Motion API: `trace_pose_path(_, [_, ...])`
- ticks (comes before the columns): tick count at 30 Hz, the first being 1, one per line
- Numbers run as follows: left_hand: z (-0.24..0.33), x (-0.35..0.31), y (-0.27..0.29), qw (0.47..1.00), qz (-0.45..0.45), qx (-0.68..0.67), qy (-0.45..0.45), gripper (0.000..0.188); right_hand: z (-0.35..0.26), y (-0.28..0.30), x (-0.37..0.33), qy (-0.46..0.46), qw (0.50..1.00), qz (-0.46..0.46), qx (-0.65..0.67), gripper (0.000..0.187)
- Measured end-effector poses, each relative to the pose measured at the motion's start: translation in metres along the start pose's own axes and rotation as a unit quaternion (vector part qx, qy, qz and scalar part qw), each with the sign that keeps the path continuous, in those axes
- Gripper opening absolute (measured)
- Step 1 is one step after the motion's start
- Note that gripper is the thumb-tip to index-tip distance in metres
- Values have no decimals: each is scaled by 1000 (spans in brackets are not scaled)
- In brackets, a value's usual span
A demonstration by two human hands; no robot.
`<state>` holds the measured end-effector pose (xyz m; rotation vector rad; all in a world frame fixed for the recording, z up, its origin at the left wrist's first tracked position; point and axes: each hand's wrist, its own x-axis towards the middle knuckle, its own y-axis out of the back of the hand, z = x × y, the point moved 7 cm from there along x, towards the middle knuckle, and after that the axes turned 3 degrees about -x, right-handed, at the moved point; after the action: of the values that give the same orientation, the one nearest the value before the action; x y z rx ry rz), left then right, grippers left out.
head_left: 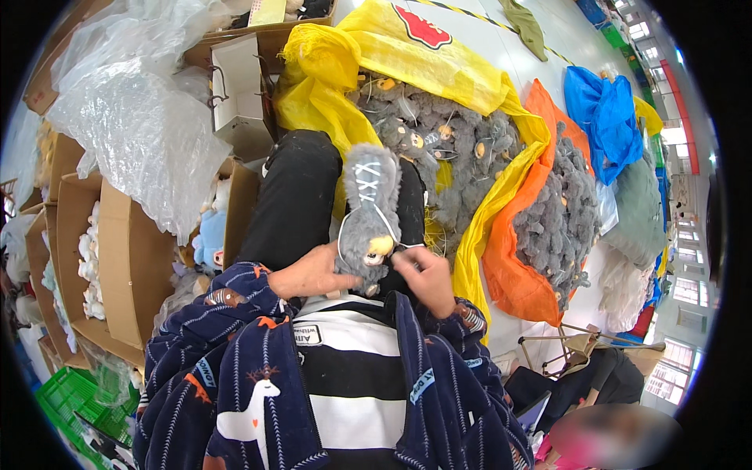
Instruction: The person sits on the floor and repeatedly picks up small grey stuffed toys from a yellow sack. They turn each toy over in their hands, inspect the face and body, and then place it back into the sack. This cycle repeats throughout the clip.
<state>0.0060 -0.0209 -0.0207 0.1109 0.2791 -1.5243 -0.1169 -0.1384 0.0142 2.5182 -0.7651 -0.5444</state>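
A grey plush toy (365, 235) lies upright over my lap, with a long furry top, white criss-cross lacing and a small face with a yellow patch near its lower end. My left hand (312, 272) grips its lower left side, the thumb lying across the fur and the other fingers hidden behind it. At the toy's lower right, my right hand (427, 278) has its fingers curled in at the end of a thin white cord (388, 218). That cord loops across the toy's middle.
Ahead, a yellow sack (470, 270) holds many similar grey plush toys (470, 149). An orange sack (513, 258) of grey plush stands right of it. On the left are cardboard boxes (129, 266), plastic sheeting (137, 117) and a green crate (70, 399). Another person (603, 384) sits at lower right.
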Motion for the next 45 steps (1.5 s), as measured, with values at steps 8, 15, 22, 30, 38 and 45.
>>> trace_pose_path(8, [3, 21, -4, 895, 35, -436, 88, 37, -36, -1, -4, 169, 976, 76, -117, 27])
trace_pose_path(15, [5, 37, -3, 901, 57, -425, 64, 36, 11, -3, 5, -152, 913, 78, 371, 25])
trace_pose_path(22, [8, 48, 1, 882, 53, -467, 31, 38, -6, 21, 0, -9, 949, 146, 278, 31])
trace_pose_path(30, [12, 44, -5, 827, 3, -556, 89, 49, -2, -4, 13, -148, 882, 64, 442, 11])
trace_pose_path(38, [10, 48, -8, 820, -10, -563, 104, 40, -10, 16, 17, -29, 956, 126, 263, 27])
trace_pose_path(45, [-4, 54, -8, 822, -2, -562, 95, 35, -58, 6, -2, 215, 961, 159, -66, 21])
